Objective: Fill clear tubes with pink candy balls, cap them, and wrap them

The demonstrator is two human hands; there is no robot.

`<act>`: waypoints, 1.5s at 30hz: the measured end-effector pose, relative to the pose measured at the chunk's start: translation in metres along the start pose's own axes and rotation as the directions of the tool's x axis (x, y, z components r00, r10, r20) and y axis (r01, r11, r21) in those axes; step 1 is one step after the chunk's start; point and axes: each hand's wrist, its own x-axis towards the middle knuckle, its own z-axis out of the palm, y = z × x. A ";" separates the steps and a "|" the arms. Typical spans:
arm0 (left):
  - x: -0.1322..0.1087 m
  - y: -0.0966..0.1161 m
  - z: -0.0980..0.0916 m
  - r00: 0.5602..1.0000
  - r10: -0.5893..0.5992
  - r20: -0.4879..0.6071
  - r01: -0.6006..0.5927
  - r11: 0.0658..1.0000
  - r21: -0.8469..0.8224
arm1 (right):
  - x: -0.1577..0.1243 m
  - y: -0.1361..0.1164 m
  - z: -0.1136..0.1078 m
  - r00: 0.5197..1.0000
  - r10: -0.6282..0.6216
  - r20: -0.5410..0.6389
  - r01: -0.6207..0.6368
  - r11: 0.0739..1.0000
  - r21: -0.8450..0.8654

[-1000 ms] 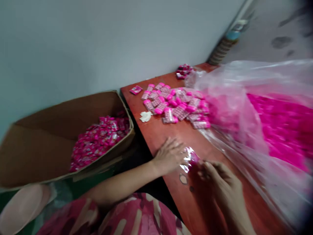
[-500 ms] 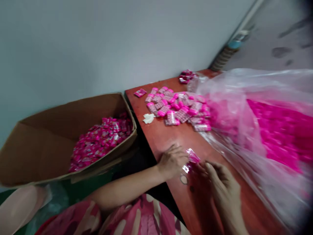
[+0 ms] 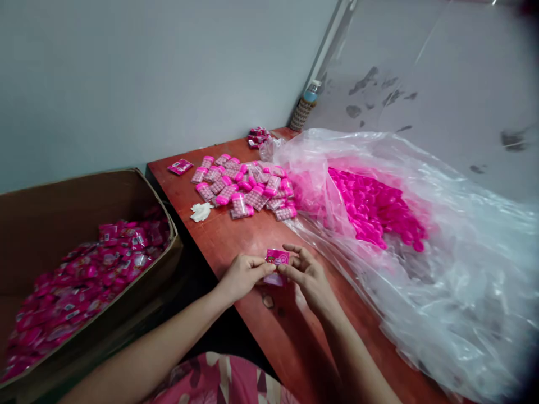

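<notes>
A small pink printed packet [image 3: 278,257] is held between my two hands over the red table [image 3: 236,238]. My left hand [image 3: 246,275] pinches its left edge with thumb and forefinger. On the other side, my right hand [image 3: 306,274] grips it with the thumb and a finger, the other fingers partly raised. Beyond the hands lies a loose pile of small clear containers with pink caps [image 3: 255,196], filled with pale pellets. One flat pink packet [image 3: 180,166] rests near the table's far left corner.
Left of the table stands a cardboard box [image 3: 172,224] with many pink packets [image 3: 96,275]. A large clear plastic bag [image 3: 455,280] of pink caps [image 3: 370,207] covers the right side. White scrap [image 3: 201,211], a packet bundle [image 3: 258,137] and a bottle [image 3: 310,95] are farther back.
The view has swung right. My hands have come together around the packet, which was lower and blurred between them before; both now grip it.
</notes>
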 end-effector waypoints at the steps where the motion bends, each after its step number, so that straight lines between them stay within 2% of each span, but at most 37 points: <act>1: 0.001 -0.001 -0.001 0.999 -0.042 0.000 0.042 0.998 -0.037 | 0.004 -0.001 -0.003 0.999 0.005 0.046 -0.003 0.998 -0.058; 3: 0.004 -0.003 -0.002 0.997 -0.073 -0.034 0.069 0.994 -0.090 | 0.016 -0.005 -0.007 0.999 -0.008 0.052 0.020 0.971 -0.237; 5: 0.005 -0.004 -0.001 0.993 -0.099 -0.070 0.089 0.986 -0.139 | 0.035 -0.012 -0.010 0.995 -0.087 -0.055 0.047 0.859 -0.511; 6: 0.005 -0.005 -0.001 0.990 -0.111 -0.087 0.095 0.982 -0.163 | 0.046 -0.017 -0.010 0.979 -0.154 -0.131 0.030 0.750 -0.660; 8: 0.005 -0.005 0.000 0.985 -0.130 -0.114 0.104 0.972 -0.209 | 0.071 -0.027 -0.008 0.929 -0.272 -0.252 -0.107 0.453 -0.885; 10: 0.004 -0.004 0.000 0.980 -0.148 -0.134 0.111 0.961 -0.254 | 0.094 -0.036 -0.004 0.892 -0.315 -0.323 -0.274 0.191 -0.943; 11: 0.004 -0.003 0.000 0.977 -0.157 -0.142 0.113 0.955 -0.276 | 0.105 -0.040 -0.001 0.883 -0.316 -0.347 -0.327 0.114 -0.938; 13: 0.003 -0.002 -0.002 0.972 -0.174 -0.158 0.116 0.940 -0.320 | 0.120 -0.042 0.003 0.887 -0.302 -0.350 -0.352 0.048 -0.935; 16: 0.003 0.000 -0.009 0.960 -0.205 -0.189 0.117 0.912 -0.393 | 0.128 -0.040 0.004 0.922 -0.262 -0.284 -0.290 0.017 -0.957; 19: 0.004 0.004 -0.016 0.948 -0.236 -0.211 0.110 0.871 -0.479 | 0.122 -0.035 -0.003 0.953 -0.213 -0.216 -0.223 -0.010 -0.975; 23: 0.008 0.009 -0.019 0.940 -0.260 -0.221 0.074 0.787 -0.613 | 0.097 -0.031 -0.022 0.962 -0.220 -0.164 -0.172 -0.019 -0.985; 24: 0.010 0.010 -0.019 0.938 -0.264 -0.227 0.057 0.760 -0.647 | 0.088 -0.030 -0.025 0.960 -0.234 -0.154 -0.158 -0.001 -0.987; 25: 0.011 0.011 -0.018 0.934 -0.269 -0.235 0.040 0.733 -0.679 | 0.077 -0.029 -0.027 0.959 -0.243 -0.146 -0.132 0.074 -0.989; 26: 0.013 0.013 -0.016 0.930 -0.274 -0.245 0.022 0.706 -0.708 | 0.065 -0.028 -0.027 0.961 -0.238 -0.143 -0.090 0.218 -0.972; 27: 0.014 0.014 -0.014 0.926 -0.280 -0.254 0.005 0.681 -0.732 | 0.051 -0.026 -0.025 0.965 -0.218 -0.143 -0.041 0.413 -0.910; 28: 0.015 0.014 -0.012 0.921 -0.286 -0.262 -0.010 0.658 -0.753 | 0.038 -0.023 -0.021 0.976 -0.169 -0.136 0.003 0.637 -0.771; 29: 0.016 0.015 -0.010 0.918 -0.293 -0.268 -0.022 0.638 -0.770 | 0.024 -0.020 -0.014 0.988 -0.104 -0.117 0.015 0.809 -0.588; 30: 0.016 0.015 -0.008 0.915 -0.297 -0.273 -0.032 0.622 -0.782 | 0.011 -0.016 -0.006 0.996 -0.034 -0.086 -0.005 0.909 -0.417; 31: 0.017 0.015 -0.006 0.914 -0.298 -0.274 -0.039 0.609 -0.792 | -0.001 -0.012 0.004 0.998 0.032 -0.050 -0.046 0.953 -0.299; 33: 0.017 0.013 0.000 0.918 -0.289 -0.271 -0.050 0.594 -0.803 | -0.019 -0.004 0.022 0.993 0.115 -0.014 -0.116 0.977 -0.177; 37: 0.014 0.010 0.009 0.940 -0.236 -0.248 -0.060 0.598 -0.799 | -0.028 0.005 0.044 0.991 0.126 -0.047 -0.131 0.984 -0.122; 41: 0.010 0.011 0.013 0.966 -0.162 -0.199 -0.048 0.649 -0.759 | -0.025 0.009 0.042 0.994 0.102 -0.043 -0.107 0.987 -0.122; 45: 0.007 0.014 0.011 0.986 -0.089 -0.142 -0.035 0.720 -0.693 | -0.023 0.014 0.034 0.991 0.117 0.062 -0.113 0.991 -0.067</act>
